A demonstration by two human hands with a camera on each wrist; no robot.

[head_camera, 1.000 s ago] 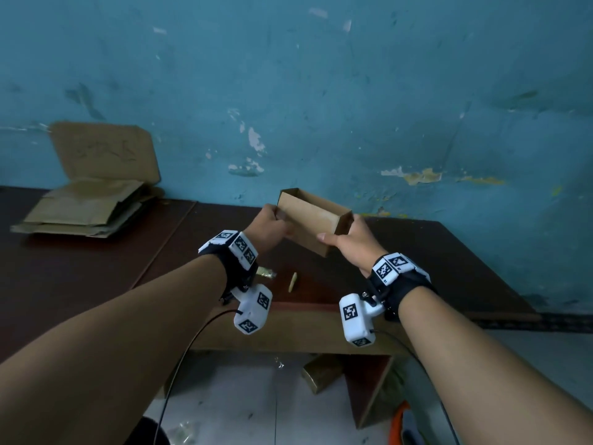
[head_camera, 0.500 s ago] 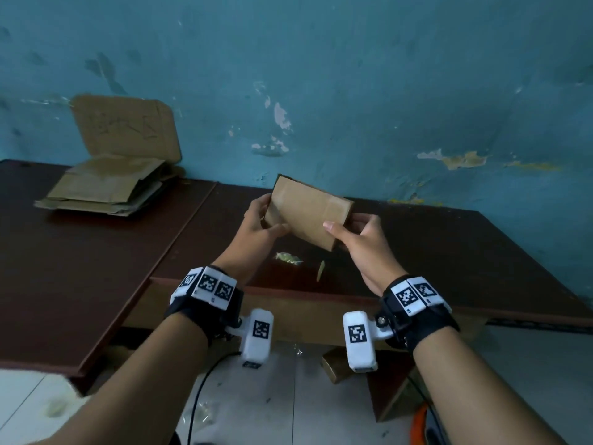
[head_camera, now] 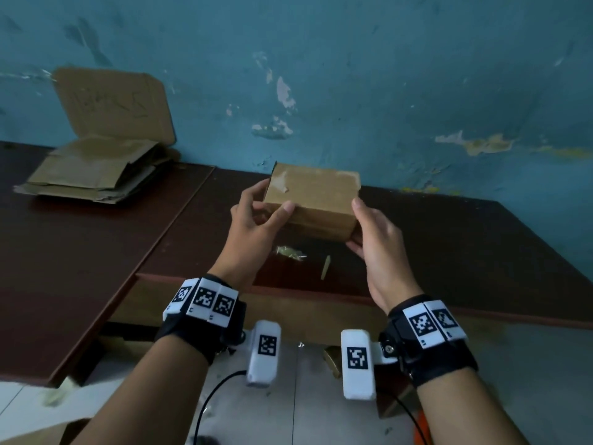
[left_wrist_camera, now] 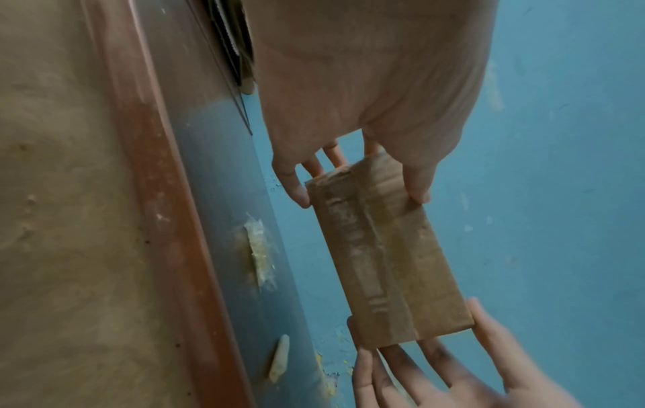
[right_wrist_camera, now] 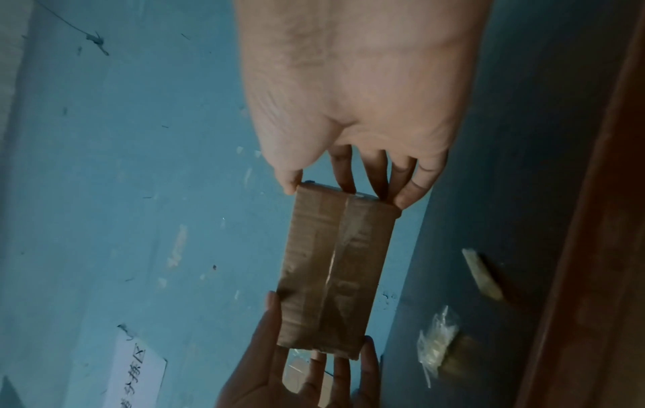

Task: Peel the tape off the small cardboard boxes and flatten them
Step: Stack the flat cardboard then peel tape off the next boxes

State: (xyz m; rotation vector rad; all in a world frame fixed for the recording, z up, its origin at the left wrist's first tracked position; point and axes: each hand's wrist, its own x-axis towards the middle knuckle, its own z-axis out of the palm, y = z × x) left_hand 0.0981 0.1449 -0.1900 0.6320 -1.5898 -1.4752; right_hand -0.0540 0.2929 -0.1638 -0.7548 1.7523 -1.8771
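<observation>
Head view, box: small cardboard box [head_camera: 310,200] sits in the middle of the frame, held up off the dark brown table [head_camera: 96,245], still box-shaped, with pale scuffed patches on its top face.
Head view, left hand: the left hand [head_camera: 253,229] grasps the box's left end, thumb on the near face, fingers curled round the far side.
Head view, right hand: the right hand [head_camera: 378,242] grasps the right end, thumb up at the top corner, fingers underneath.
Head view, table bits: a crumpled wad of clear tape [head_camera: 288,252] and a thin tan strip [head_camera: 325,267] lie on the table just below the box.
Head view, background: pile of flattened cardboard [head_camera: 93,175] at upper left, one flap leaning on the blue wall [head_camera: 385,75].
Left wrist view, box: runs from centre to lower right, a seam with whitish residue down its long face.
Left wrist view, grip: left thumb and fingers pinch the upper end; the right hand's fingers [left_wrist_camera: 401,364] cup the lower end.
Right wrist view, box: in the middle, glossy tape [right_wrist_camera: 336,262] over the centre seam.
Right wrist view, grip: right-hand fingertips clamp the upper end, left hand holds the lower end; tape wad and strip are at right.
</observation>
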